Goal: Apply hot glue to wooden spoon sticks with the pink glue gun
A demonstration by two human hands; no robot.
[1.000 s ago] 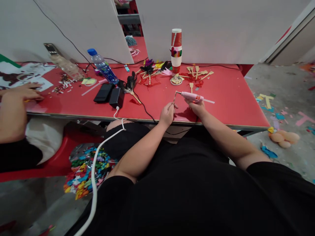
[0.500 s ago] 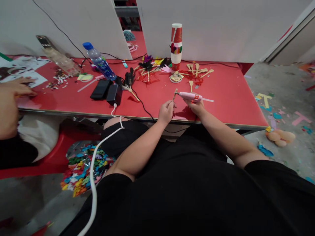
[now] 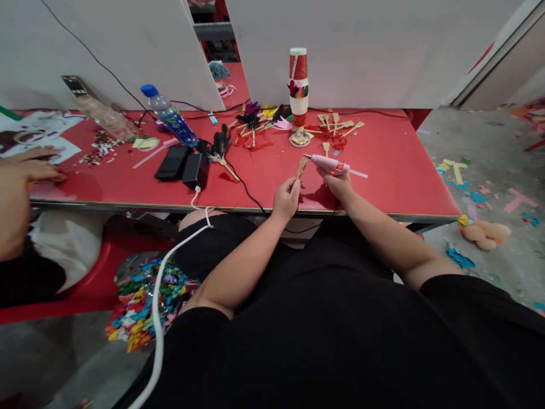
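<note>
Red bench [image 3: 395, 176], glue gun [image 3: 330, 165] at close quarters

White panels [image 3: 361, 51] stand behind it, and from where I'm watching the work gathers near the front edge. Fingers and thumb of the left hand [image 3: 286, 199] are pinched round the lower part of a small wooden paddle [image 3: 302, 166], broad end up. The right hand [image 3: 339, 185] has its fingers wrapped round the gun, whose nozzle [image 3: 307, 157] points left, right by the paddle's top; whether the two touch I can't tell from here.

A red light glows on the gun, so I'd treat that metal tip as hot and favour just such a low grip on the paddle. For neat work, I'd brace both wrists against the bench edge, turn the broad face toward the nozzle and squeeze lightly: a thin line is likely better than a blob. Mind the loose paddle [image 3: 326, 149] lying just beyond the gun, and the little round dish [image 3: 300, 139] behind that; stray glue could catch either.
</note>
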